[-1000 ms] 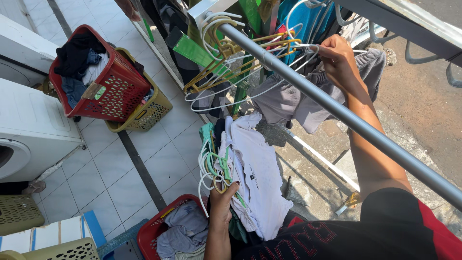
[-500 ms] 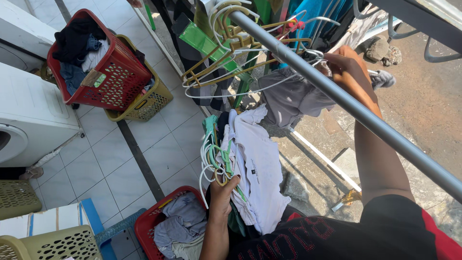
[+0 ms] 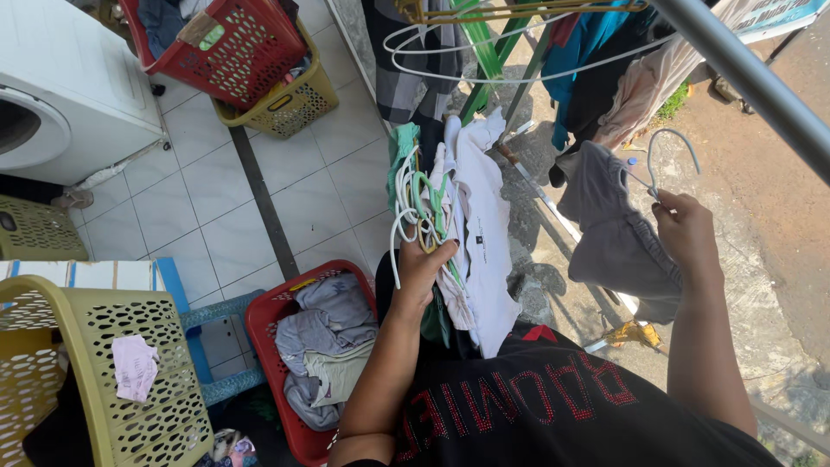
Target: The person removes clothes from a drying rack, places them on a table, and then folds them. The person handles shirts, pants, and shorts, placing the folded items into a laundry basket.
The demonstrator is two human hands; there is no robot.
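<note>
Head view: right hand (image 3: 687, 229) holds grey garment (image 3: 618, 238) hanging lengthwise straight down.

Single head-worn camera, looking steeply down, close over both hands, tiled floor (image 3: 186, 212) below

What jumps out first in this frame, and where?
Dead centre, the left hand grips a bunch of hangers with white and green clothes draped from them. On the right, the right hand holds a grey garment up by its hanger, below the metal rail. Lower down, between the arms and a green basket, a red basket holds crumpled laundry.
</note>
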